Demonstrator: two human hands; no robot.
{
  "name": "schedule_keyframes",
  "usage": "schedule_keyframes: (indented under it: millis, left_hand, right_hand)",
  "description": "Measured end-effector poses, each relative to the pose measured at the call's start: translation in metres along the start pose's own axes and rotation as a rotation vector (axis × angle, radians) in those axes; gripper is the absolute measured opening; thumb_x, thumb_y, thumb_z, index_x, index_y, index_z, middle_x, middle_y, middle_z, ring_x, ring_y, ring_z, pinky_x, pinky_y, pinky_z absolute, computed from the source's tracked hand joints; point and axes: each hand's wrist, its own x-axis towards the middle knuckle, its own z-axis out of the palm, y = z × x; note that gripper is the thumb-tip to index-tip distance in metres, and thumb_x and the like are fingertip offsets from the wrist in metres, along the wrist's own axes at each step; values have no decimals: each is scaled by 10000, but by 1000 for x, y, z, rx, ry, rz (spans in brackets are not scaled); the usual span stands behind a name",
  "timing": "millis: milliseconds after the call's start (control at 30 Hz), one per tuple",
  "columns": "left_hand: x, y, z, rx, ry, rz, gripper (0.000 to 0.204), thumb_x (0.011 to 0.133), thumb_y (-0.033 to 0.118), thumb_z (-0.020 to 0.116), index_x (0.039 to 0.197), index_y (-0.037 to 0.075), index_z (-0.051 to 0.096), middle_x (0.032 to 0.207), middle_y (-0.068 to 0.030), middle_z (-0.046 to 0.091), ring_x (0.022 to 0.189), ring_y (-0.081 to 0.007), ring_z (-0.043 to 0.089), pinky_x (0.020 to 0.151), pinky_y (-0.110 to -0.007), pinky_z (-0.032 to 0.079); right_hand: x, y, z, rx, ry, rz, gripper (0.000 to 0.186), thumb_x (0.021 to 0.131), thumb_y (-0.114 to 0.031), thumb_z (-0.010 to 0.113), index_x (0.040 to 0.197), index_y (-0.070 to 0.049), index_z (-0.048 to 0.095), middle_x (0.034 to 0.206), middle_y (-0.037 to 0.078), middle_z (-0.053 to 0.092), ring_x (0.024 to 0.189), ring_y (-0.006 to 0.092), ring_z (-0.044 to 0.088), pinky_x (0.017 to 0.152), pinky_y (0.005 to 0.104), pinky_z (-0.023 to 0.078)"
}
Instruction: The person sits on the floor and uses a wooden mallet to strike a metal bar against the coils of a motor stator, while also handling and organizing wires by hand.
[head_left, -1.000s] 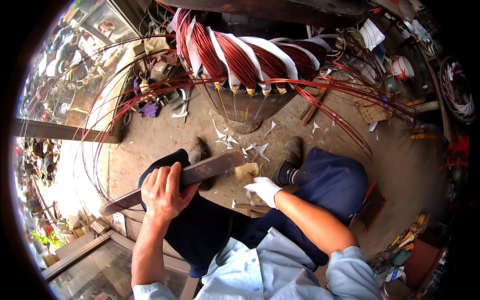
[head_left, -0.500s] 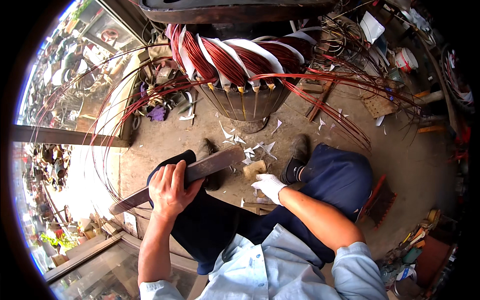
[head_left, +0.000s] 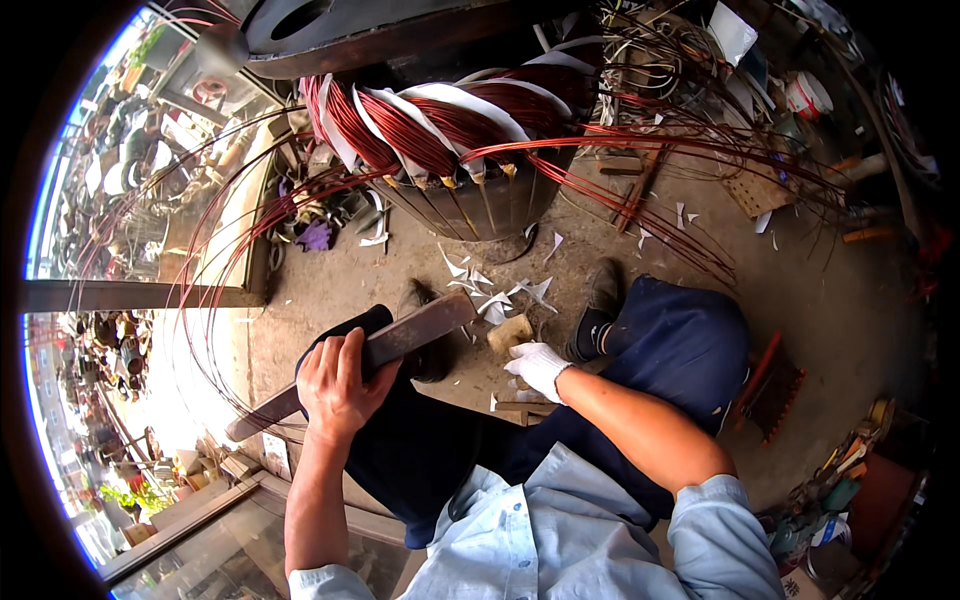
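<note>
My bare left hand (head_left: 341, 392) is wrapped around a long, flat dark bar (head_left: 425, 325). The bar slants over my left thigh, its far end pointing toward the floor scraps. My right hand (head_left: 540, 370), in a white glove, is closed beside my right knee. A tan block (head_left: 511, 334) at its fingers looks like the head of a mallet; the handle is hidden. Ahead stands a round dark motor core (head_left: 470, 215) wound with red copper wire (head_left: 450, 118). White insulating strips (head_left: 465, 100) run between the coils. Neither hand touches the core.
Loose wire ends (head_left: 690, 150) fan out to both sides. White scraps (head_left: 495, 305) litter the floor between my shoes. A dark red metal piece (head_left: 768, 390) lies right of my knee. Glass panes (head_left: 230, 545) stand at left, and a white bucket (head_left: 808, 95) at far right.
The view has shifted slightly, so the wound core sits further left in the picture. Both hands keep their holds, with hardly any movement.
</note>
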Motion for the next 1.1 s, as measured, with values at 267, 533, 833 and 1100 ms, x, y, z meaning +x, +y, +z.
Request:
schedule_keyframes:
  millis: [267,533,833,1100]
  left_hand:
    - [1,1,2,-1,-24,-6,569,701,253,889,1132,-15,632,830,-99,616,699,-280,620,634,-383,527]
    - [5,2,-2,-18,7,18,565,692,225,897,1121,-30,630,814,-94,607,681,-264,613,622,-374,521]
    - [1,-3,-1,-39,38,12,582,679,243,903,1125,-15,632,805,-82,597,667,-257,605,601,-369,507]
    - [-7,-5,-2,9,34,-4,592,702,261,903,1150,-6,624,830,-89,618,692,-267,621,613,-375,515]
  right_hand:
    - [-14,-24,-6,73,-123,134,569,953,-79,632,1496,-16,475,1281,128,642,818,246,710,587,393,597]
    - [-27,-31,-6,132,-153,158,530,954,-81,626,1469,-30,513,1231,118,660,817,243,719,580,373,593]
    - [-40,-35,-3,160,-89,167,357,953,-152,619,1286,-24,626,1007,127,675,721,252,722,494,366,571]
    - [-29,-28,-7,70,-129,256,432,951,-146,640,1381,-114,617,1063,46,664,744,213,715,468,326,558]
